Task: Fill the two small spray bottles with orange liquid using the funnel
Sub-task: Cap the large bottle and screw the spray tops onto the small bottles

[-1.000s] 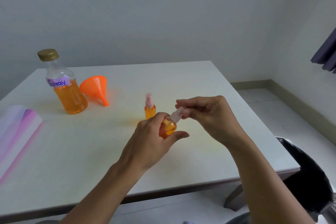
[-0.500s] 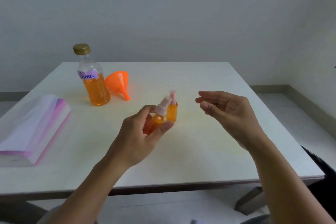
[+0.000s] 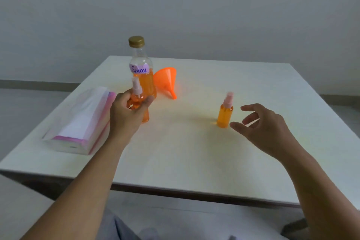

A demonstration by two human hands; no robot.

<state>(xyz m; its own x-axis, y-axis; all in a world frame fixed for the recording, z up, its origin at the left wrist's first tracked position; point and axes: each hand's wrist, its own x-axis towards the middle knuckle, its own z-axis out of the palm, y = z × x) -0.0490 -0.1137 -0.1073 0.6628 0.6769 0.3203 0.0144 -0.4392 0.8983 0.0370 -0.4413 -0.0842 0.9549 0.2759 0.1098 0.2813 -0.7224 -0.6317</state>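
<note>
My left hand [image 3: 126,115] grips a small spray bottle [image 3: 137,99] full of orange liquid, upright, its pale pink spray top on. It sits left of centre, in front of the large bottle [image 3: 141,68] labelled "Spray", which has a gold cap and orange liquid in its lower half. An orange funnel [image 3: 167,81] lies on its side just right of that bottle. The second small spray bottle [image 3: 225,113], also orange-filled and capped, stands on the white table [image 3: 194,152]. My right hand [image 3: 265,124] hovers open just right of it, fingers spread, holding nothing.
A clear packet of white and pink sheets [image 3: 81,121] lies at the table's left side. The table's front edge runs just above my lap. A grey wall stands behind, and floor shows on both sides.
My right hand let go of the spray top and drew away to the right. My left hand carried its small bottle leftward towards the large bottle. The camera view shifted left.
</note>
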